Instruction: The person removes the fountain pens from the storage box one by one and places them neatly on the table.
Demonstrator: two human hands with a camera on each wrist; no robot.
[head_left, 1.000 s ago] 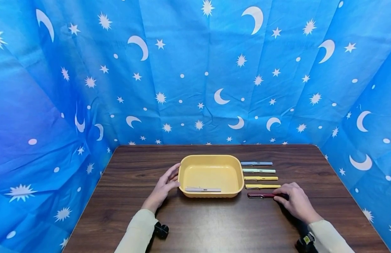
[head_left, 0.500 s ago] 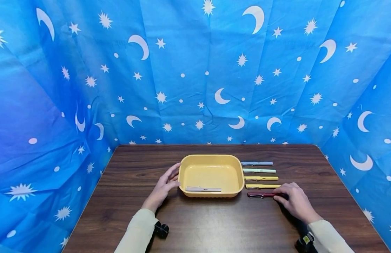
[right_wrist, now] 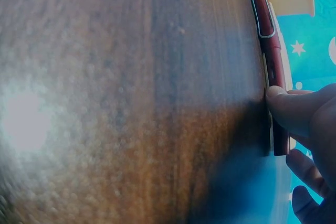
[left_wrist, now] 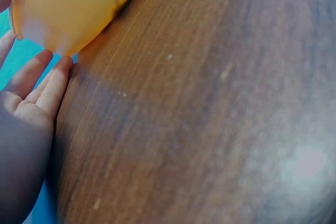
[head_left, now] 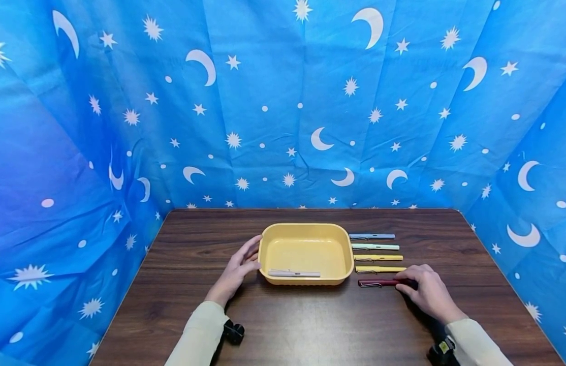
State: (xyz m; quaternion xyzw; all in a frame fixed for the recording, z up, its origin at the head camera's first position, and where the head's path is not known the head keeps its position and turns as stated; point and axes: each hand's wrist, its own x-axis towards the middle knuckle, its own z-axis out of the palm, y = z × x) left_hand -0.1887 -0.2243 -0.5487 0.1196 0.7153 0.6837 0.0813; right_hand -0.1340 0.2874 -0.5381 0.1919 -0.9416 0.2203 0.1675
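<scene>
A shallow yellow tray [head_left: 306, 227] stands on the table with a pale grey pen [head_left: 294, 274] lying inside along its front. My left hand [head_left: 234, 272] is at the tray's left end, its fairly straight fingers [left_wrist: 52, 85] touching the outer wall. My right hand [head_left: 425, 290] pinches the right end of a dark red pen [head_left: 376, 282] between thumb and fingers. In the right wrist view the pen's clip faces the camera, and the thumb [right_wrist: 283, 100] lies across its barrel. The pen lies low over the wood, its clip end pointing toward the tray.
Beyond the dark red pen, two yellow pens [head_left: 379, 270], a mint green pen [head_left: 375, 247] and a blue-grey pen [head_left: 372, 236] lie in a row right of the tray. The dark wooden table [head_left: 310, 325] is bordered by blue star-and-moon cloth [head_left: 274, 101].
</scene>
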